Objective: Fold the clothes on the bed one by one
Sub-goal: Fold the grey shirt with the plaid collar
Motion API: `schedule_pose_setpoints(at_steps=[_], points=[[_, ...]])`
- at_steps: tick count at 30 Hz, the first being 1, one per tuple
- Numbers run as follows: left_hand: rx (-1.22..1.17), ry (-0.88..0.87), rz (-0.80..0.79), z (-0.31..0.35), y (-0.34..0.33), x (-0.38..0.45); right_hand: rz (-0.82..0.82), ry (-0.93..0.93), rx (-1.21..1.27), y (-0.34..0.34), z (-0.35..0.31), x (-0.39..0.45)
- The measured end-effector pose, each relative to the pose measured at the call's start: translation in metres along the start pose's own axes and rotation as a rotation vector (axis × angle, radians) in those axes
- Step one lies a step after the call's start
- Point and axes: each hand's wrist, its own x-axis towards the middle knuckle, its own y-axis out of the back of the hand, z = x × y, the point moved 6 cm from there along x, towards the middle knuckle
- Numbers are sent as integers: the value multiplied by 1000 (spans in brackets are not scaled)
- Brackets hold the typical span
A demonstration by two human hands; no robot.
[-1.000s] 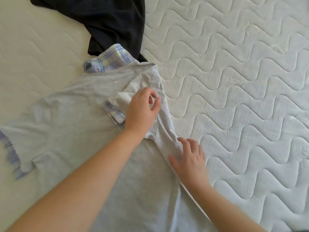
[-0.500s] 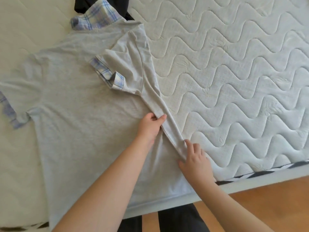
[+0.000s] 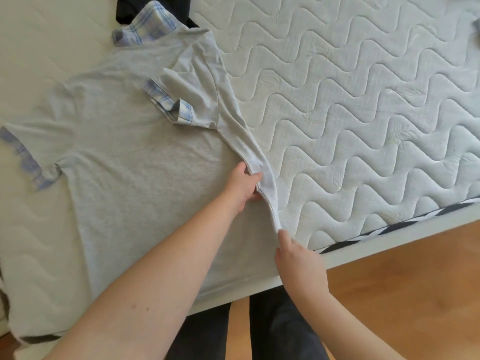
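A light grey polo shirt (image 3: 124, 157) with blue plaid collar and sleeve cuffs lies face down on the white quilted mattress (image 3: 363, 113). Its right sleeve and right side edge are folded inward over the back. My left hand (image 3: 242, 187) pinches the folded side edge at about waist height. My right hand (image 3: 298, 258) pinches the same folded edge lower down, near the hem at the bed's front edge.
A dark garment (image 3: 153, 9) lies beyond the shirt's collar at the top. The bed's front edge (image 3: 389, 229) runs diagonally, with wooden floor (image 3: 402, 294) below it. My legs in dark trousers (image 3: 280, 331) stand against the bed.
My left hand left the folded sleeve and slid down the side fold to waist height. My right hand moved down toward the hem. The view tilted toward the bed's edge.
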Motion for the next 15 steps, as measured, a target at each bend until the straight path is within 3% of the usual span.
schedule_pose_setpoints(at_steps=[3,6,8,12,15], points=[[119,-186,210,3,31,-14,105,39,43,4,-29,-14],[246,-270,325,-4,60,-24,71,29,68,-10,-51,-23],[308,-237,285,-15,70,-23,28,34,47,-24,-61,-25],[223,-43,42,-49,68,-18,-169,36,-2,-68,-65,-26],[206,-53,23,-56,69,-20,-203,39,7,-73,-63,-27]])
